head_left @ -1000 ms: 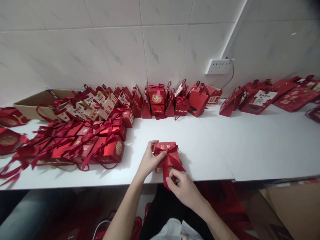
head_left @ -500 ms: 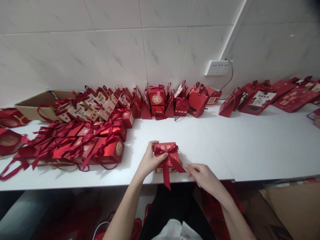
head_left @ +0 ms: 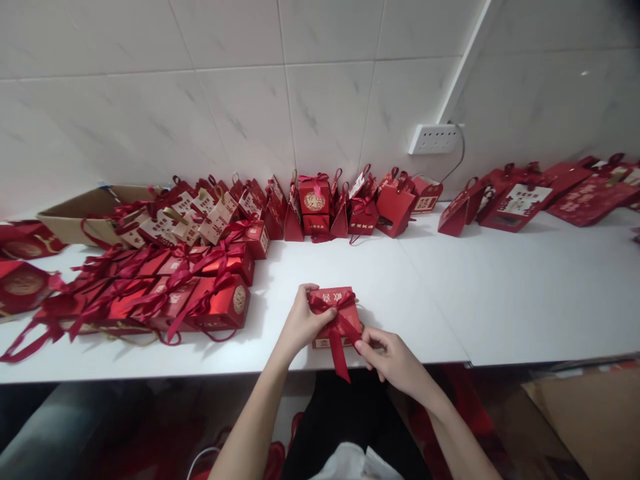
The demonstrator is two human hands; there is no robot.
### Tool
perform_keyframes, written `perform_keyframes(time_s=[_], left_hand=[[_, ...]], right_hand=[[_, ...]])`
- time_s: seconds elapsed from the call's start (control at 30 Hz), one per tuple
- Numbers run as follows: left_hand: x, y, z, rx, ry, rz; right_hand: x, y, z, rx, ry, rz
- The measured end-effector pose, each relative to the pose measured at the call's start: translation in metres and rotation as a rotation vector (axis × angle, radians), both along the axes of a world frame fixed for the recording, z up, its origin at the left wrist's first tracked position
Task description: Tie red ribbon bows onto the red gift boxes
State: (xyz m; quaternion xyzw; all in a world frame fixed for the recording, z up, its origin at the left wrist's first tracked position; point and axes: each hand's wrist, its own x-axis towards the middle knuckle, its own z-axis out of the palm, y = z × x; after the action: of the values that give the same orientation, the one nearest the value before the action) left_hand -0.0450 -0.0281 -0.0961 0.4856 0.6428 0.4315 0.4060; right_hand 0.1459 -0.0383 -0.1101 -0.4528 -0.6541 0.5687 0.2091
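Observation:
A small red gift box (head_left: 345,291) with pale lettering lies on the white table (head_left: 400,293) near its front edge. A dark red ribbon (head_left: 339,357) is tied in a bow on its top, with tails hanging toward me over the table edge. My left hand (head_left: 307,317) grips the box from the left, its thumb pressed on the bow's knot and its fingers behind the far left corner. At the box's right front, my right hand (head_left: 383,353) pinches the end of the right ribbon tail between thumb and fingertips.
Red boxes with ribbon bows (head_left: 220,300) crowd the table's left side, with an open cardboard box (head_left: 70,223) behind. Red bags and boxes (head_left: 315,200) line the wall, below a white power strip (head_left: 434,139). More cardboard (head_left: 590,413) lies below at right.
My right hand has moved slightly left and drawn the right ribbon tail inward. The hanging tail has swung a little to the right. My left hand keeps its hold.

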Motion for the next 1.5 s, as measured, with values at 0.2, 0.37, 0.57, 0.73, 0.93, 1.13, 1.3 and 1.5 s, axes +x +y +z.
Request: perform_keyframes(time_s=[0.2, 0.37, 0.57, 0.73, 0.93, 1.13, 1.3, 1.5], left_hand=[[-0.002, -0.002, -0.003, 0.047, 0.035, 0.004], [-0.008, -0.001, -0.007, 0.143, 0.141, 0.23], [-0.01, -0.001, -0.002, 0.09, 0.244, 0.118], [-0.003, -0.011, -0.006, 0.148, 0.146, 0.142], [0.005, -0.019, -0.012, 0.12, -0.015, 0.209], [0.007, -0.019, -0.016, 0.111, -0.034, 0.261], [0.004, -0.015, -0.019, 0.108, -0.081, 0.251], [-0.005, -0.018, -0.016, 0.043, -0.208, 0.203]], right_hand=[[0.012, 0.017, 0.012, 0.05, -0.073, 0.044], [-0.006, 0.05, 0.025, 0.242, -0.153, -0.205], [-0.037, 0.064, 0.019, 0.359, -0.19, -0.199], [-0.033, 0.054, 0.005, 0.176, 0.096, -0.222], [-0.032, 0.044, -0.003, -0.066, 0.335, -0.314], [-0.041, 0.038, -0.005, -0.144, 0.396, -0.385], [-0.039, 0.038, -0.012, -0.198, 0.439, -0.397], [-0.001, 0.038, -0.031, 0.081, 0.466, -0.27]])
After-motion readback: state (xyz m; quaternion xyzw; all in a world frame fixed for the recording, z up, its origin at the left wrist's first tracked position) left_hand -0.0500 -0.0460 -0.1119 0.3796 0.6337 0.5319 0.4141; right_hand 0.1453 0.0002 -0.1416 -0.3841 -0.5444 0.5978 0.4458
